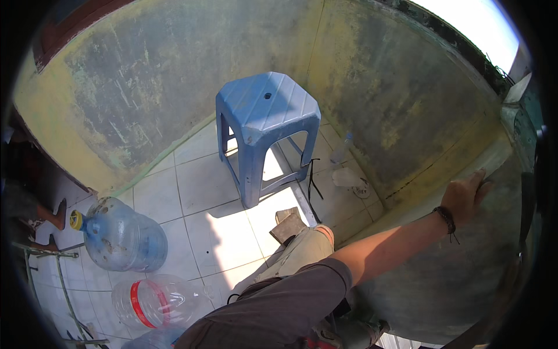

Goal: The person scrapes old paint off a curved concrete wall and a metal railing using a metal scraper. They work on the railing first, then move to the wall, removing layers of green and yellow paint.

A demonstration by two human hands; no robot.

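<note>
My left hand (463, 199) reaches out to the right, a dark braided bracelet (445, 221) on its wrist. It lies against the upper edge of a smooth grey surface (430, 285), where that meets the stained yellow-grey wall (401, 99). Its fingers look curled, with a small dark bit near the tips; what they hold, if anything, is too small to tell. A dark grey short sleeve (279, 308) covers the upper arm, and my bent knee in pale trousers (302, 250) shows beneath it. My right hand is outside the picture.
A blue plastic stool (267, 110) stands on white tiles (203, 192). Two blocks (288, 225) lie near my knee. A large blue water bottle (125, 235), a clear red-banded bottle (157, 302) and a metal frame (67, 285) are left. Another person's feet (58, 215) show far left.
</note>
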